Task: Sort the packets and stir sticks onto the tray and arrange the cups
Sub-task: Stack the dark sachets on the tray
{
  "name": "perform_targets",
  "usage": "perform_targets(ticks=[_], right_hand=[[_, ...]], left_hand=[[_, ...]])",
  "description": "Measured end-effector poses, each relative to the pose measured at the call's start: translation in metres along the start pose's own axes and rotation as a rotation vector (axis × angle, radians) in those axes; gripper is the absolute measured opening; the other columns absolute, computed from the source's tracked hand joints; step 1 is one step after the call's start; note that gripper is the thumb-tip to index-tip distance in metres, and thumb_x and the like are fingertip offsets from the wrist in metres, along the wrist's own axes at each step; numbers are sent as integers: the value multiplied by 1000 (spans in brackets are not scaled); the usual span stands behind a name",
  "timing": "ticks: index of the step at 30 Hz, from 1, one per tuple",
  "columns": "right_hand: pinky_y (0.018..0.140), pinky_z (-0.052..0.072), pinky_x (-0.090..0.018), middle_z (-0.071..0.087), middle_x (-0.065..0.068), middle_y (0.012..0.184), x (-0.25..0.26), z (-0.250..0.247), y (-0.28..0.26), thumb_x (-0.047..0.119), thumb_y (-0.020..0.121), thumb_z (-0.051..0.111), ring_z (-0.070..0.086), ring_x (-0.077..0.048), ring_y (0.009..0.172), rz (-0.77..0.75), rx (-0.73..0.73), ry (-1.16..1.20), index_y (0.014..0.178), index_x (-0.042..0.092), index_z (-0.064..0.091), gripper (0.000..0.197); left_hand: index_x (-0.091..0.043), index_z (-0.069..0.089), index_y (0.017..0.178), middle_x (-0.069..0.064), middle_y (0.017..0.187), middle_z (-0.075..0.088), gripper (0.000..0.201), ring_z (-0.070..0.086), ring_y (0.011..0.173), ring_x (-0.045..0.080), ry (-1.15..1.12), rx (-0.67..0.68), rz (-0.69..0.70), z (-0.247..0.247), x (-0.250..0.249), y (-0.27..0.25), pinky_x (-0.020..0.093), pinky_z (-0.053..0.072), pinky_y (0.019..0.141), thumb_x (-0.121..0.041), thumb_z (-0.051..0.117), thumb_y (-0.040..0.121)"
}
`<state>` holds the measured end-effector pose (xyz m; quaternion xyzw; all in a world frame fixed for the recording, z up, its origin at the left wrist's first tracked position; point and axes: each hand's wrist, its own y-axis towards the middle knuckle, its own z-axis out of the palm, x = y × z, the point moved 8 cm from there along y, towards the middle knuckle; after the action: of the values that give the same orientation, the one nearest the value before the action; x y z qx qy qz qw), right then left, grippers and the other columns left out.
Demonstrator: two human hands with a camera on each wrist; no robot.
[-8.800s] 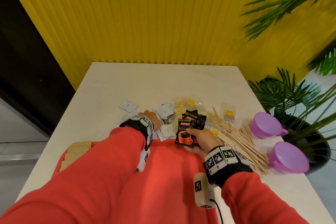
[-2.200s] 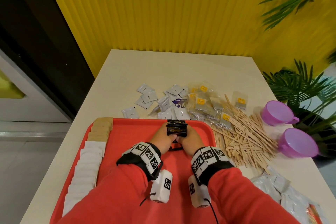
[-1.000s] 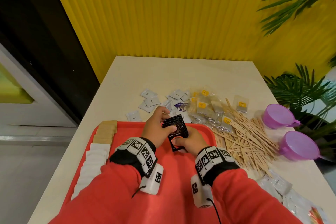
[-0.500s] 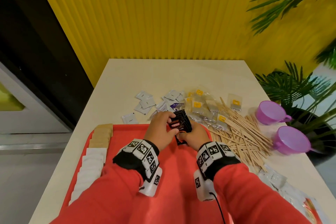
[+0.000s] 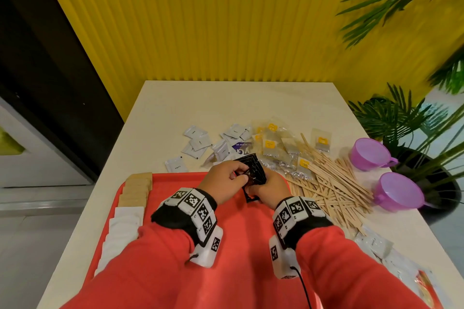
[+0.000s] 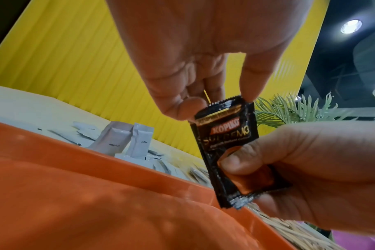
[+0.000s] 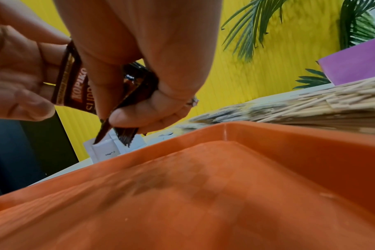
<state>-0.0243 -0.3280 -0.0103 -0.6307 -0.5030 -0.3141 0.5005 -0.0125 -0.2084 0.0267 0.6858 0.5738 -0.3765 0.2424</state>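
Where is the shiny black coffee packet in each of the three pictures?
Head view: black foil coffee packet sits mid-picture, above the red plastic tray, between both hands.
Left wrist view: packet right of centre, pinched by both hands.
Right wrist view: packet upper left.
Shared landmark: the tray's far rim below the packet.

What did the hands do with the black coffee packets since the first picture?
They gathered the black packets off the table into one stack and carried it over the red tray. Now the right hand grips the stack's lower end and the left hand pinches the front packet's top. The stir sticks, purple cups and white packets stayed where they were.
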Motion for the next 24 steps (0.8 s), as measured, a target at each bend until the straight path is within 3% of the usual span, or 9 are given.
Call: perform_targets(ticks=[3, 7, 12, 16, 19, 21, 24], right_hand=[[35, 38, -11, 56, -2, 62, 0, 1, 0, -12, 75, 60, 51, 4, 34, 7, 29, 29, 82, 12, 56, 25], [36, 39, -13, 56, -1, 62, -1, 5, 1, -10, 76, 62, 52, 2, 35, 22, 69, 18, 88, 7, 57, 22], [44, 48, -21, 60, -3, 67, -6, 14, 5, -7, 76, 64, 59, -14, 51, 43, 116, 34, 78, 19, 56, 27], [51, 51, -26, 61, -5, 70, -7, 18, 5, -6, 75, 65, 60, -21, 60, 52, 138, 43, 76, 19, 57, 26], [48, 48, -23, 61, -3, 71, -5, 20, 6, -6, 76, 64, 60, -17, 59, 54, 135, 72, 78, 19, 54, 27], [54, 51, -26, 63, -4, 76, -5, 22, 7, -5, 76, 65, 62, -18, 65, 65, 141, 100, 82, 19, 55, 26], [59, 53, -28, 65, -4, 80, -6, 24, 8, -5, 77, 65, 63, -18, 70, 84, 151, 136, 86, 18, 56, 27]], left_hand=[[-13, 64, 115, -8, 86, 52, 29, 44, 73, 7, 54, 21, 55, -1, -3, 2, 17, 36, 69, -10, 60, 86], [-6, 69, 96, -13, 72, 46, 15, 45, 69, 6, 70, -25, 78, -13, -4, 7, 4, 32, 62, -8, 66, 82], [-9, 72, 88, -18, 70, 52, 11, 49, 67, 2, 27, -98, 92, -22, -4, 9, 2, 34, 61, -4, 67, 79], [-9, 74, 78, -10, 69, 48, 20, 48, 66, 8, 14, -59, 119, -20, -9, 11, 23, 41, 68, 6, 60, 76], [-3, 71, 66, -8, 67, 45, 25, 46, 63, 10, 26, -87, 124, -24, -8, 11, 25, 39, 65, 14, 53, 71], [-3, 70, 64, -9, 67, 47, 26, 49, 66, 13, 18, -125, 135, -27, -8, 10, 22, 41, 65, 14, 52, 70], [-5, 69, 62, -13, 68, 51, 28, 50, 65, 3, -59, -237, 146, -36, -7, 6, 3, 36, 61, 16, 52, 70]])
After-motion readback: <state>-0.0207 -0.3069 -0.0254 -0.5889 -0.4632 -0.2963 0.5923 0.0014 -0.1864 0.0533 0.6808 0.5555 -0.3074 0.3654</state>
